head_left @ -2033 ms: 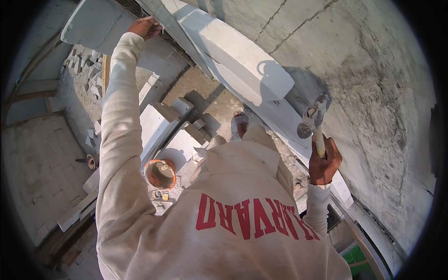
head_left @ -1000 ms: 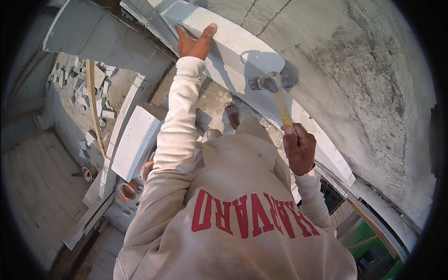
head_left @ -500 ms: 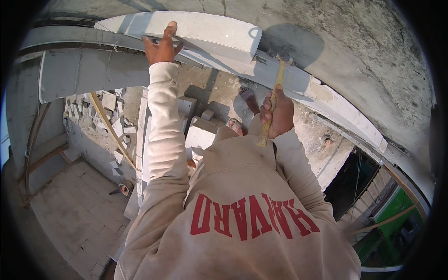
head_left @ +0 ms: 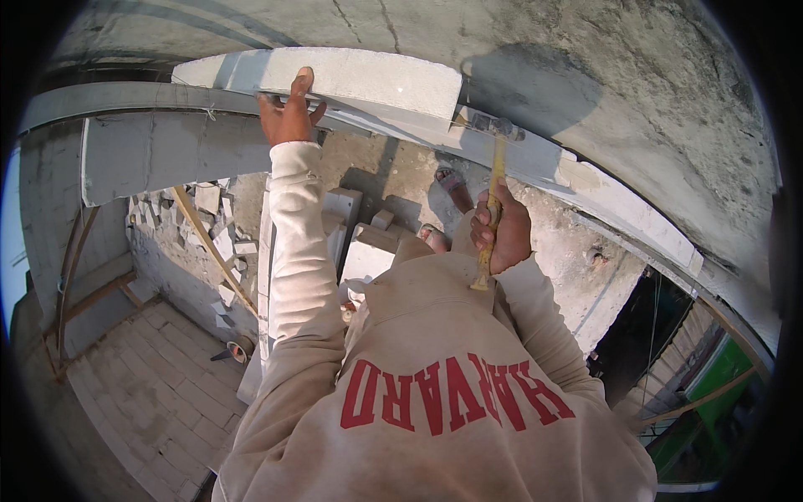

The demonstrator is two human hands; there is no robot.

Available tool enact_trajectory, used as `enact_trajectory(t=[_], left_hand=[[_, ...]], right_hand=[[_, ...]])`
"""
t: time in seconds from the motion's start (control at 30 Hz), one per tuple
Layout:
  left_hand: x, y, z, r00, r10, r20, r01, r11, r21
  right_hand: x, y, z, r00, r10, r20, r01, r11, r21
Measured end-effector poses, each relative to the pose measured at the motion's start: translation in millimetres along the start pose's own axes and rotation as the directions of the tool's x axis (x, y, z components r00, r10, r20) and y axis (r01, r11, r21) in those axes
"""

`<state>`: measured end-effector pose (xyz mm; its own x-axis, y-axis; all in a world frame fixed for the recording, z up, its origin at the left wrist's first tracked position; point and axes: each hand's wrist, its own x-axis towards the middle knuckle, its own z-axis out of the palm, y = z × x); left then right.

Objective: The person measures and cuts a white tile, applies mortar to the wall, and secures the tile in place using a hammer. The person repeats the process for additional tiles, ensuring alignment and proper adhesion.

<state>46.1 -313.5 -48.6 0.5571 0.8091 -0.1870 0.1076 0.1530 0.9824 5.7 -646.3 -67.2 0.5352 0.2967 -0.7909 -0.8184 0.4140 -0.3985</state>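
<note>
A long white block [head_left: 351, 79] lies along the top of a pale wall course, close to a rough grey wall. My left hand [head_left: 290, 113] grips its near edge, one finger up against the pale face and the others spread about the lower edge. In my right hand [head_left: 506, 226] is a hammer [head_left: 499, 159] with a yellow handle, my fingers wrapped round the handle's middle. The hammer's dark head is just right of the block's end, over the lower course [head_left: 544, 159]; whether it touches the block I cannot tell.
Below, pale blocks [head_left: 368, 255] stand near two sandalled feet [head_left: 452, 188]. Broken block pieces [head_left: 222, 243] lie beyond a slanting wooden strip [head_left: 213, 251] at left. A grey beam [head_left: 184, 151] crosses the left side. The rough wall [head_left: 569, 50] bounds the far side.
The hammer head has come away from the rough wall, toward me, and is now beside the block's end. My left hand keeps its place on the block. The whole view has shifted slightly.
</note>
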Motion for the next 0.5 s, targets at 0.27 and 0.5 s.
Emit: enact_trajectory(t=[0.27,0.5], left_hand=[[-1,-1,0,0.999,-0.022,-0.025,0.022,1.0,-0.016],[10,-13,-13,0.995,-0.03,-0.1,0.038,0.996,0.08]], right_hand=[[-5,13,26,1.0,-0.008,-0.022,0.01,0.998,0.064],[-10,-3,7,0.995,0.015,0.099,-0.014,1.0,-0.014]])
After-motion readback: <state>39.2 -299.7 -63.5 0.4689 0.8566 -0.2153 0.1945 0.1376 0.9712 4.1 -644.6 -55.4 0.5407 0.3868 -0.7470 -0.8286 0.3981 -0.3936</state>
